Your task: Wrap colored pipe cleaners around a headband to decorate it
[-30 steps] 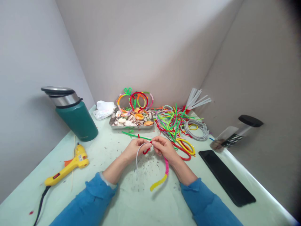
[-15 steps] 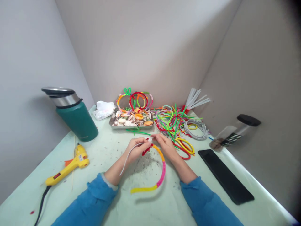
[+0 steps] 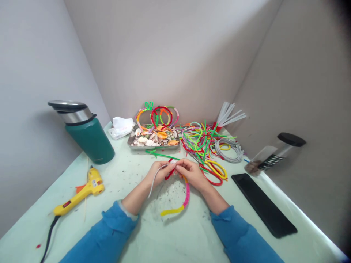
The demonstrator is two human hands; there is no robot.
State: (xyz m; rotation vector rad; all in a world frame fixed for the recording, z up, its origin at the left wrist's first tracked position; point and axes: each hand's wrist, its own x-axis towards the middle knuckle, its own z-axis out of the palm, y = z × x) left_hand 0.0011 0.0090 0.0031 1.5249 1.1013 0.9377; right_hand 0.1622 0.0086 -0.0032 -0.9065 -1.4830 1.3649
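Both hands meet over the middle of the table, pinching a curved wire wrapped in pipe cleaner (image 3: 187, 197), with yellow, pink and orange stretches. Fingers of my left hand (image 3: 158, 173) are closed on its red end, from which a bare grey wire (image 3: 153, 183) curves down. My right hand (image 3: 191, 174) pinches the same spot, fingertips touching those of the left. A red pipe cleaner (image 3: 169, 174) sticks out between the hands, and something whitish there is mostly covered by fingers. Just behind lies a green pipe cleaner (image 3: 163, 156).
A metal tray of shells (image 3: 153, 147) stands at the back, with wrapped hoops (image 3: 161, 117) behind it. Pipe cleaners (image 3: 201, 140) and coiled grey wire (image 3: 229, 150) lie right of it. A glue gun (image 3: 82, 195) and green bottle (image 3: 90, 140) are left, a black phone (image 3: 263, 204) right.
My right hand has moved left and down, its fingertips now closed against the left hand's. The wrapped wire has swung, its yellow end shifting right and up.
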